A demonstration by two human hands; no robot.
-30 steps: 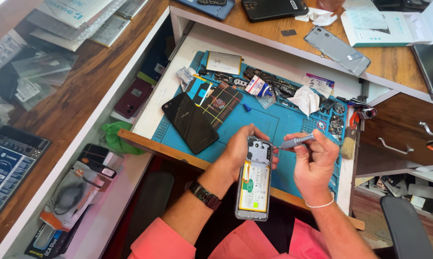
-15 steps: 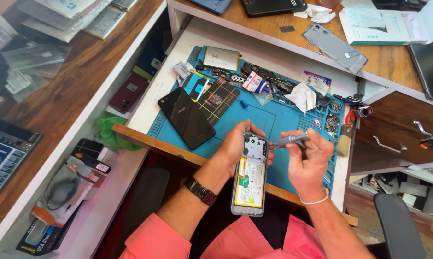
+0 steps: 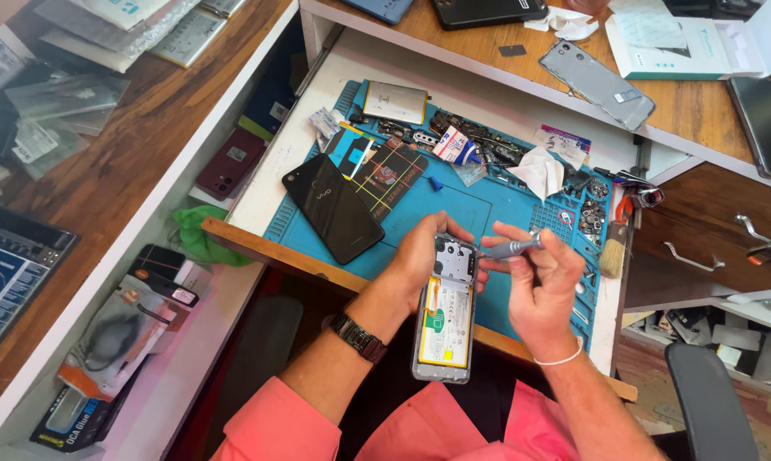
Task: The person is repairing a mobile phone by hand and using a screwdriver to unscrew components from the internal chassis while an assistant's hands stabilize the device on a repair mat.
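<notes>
**Kid:** What is your left hand holding?

**Me:** My left hand (image 3: 421, 256) is curled tight around the opened phone (image 3: 446, 307). My fingers wrap its top edge. The phone has no back cover, so you can see shiny metal at the top and a flat battery with a yellow edge below. It sits over the front edge of the blue mat (image 3: 454, 201), close to my body.

**Kid:** And your right hand?

**Me:** My right hand (image 3: 539, 286) pinches a thin grey screwdriver (image 3: 512, 248). Its tip touches the top of the phone.

**Kid:** What lies on the mat?

**Me:** On the left, a smooth black phone (image 3: 332, 207) lies flat. Farther right are small parts, a crumpled white tissue (image 3: 539, 171) and a brush (image 3: 614, 256) with pale bristles.
</notes>
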